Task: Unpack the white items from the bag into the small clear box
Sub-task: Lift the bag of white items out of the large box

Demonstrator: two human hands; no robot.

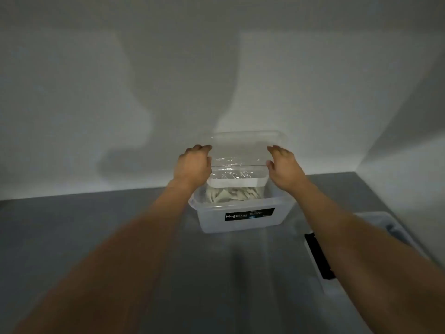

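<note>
The left hand curls its grip round the left side of a clear tub; the right hand pinches the right side, thumb in front. The tub is held tilted, just above a larger clear box that stands on the counter close to the wall. Whether the tub is the small box itself or a lid, I cannot tell. The white items lie in the larger box, under crinkled film that is likely the bag — not yet unpacked, by the look of it.

Risks as I judge them: the tub is smooth and held only at its two sides, so a loose grip could let it tip forward and drop onto the items. Its lower edge hangs near the box rim and could catch there, dragging the box along the counter. The film may cling to the tub and lift with it.

Room: the counter left of the box is open and looks the easier side to set the tub down. Behind, the wall is near. To the right, a second bin with a black latch sits under the right forearm — less room there.
</note>
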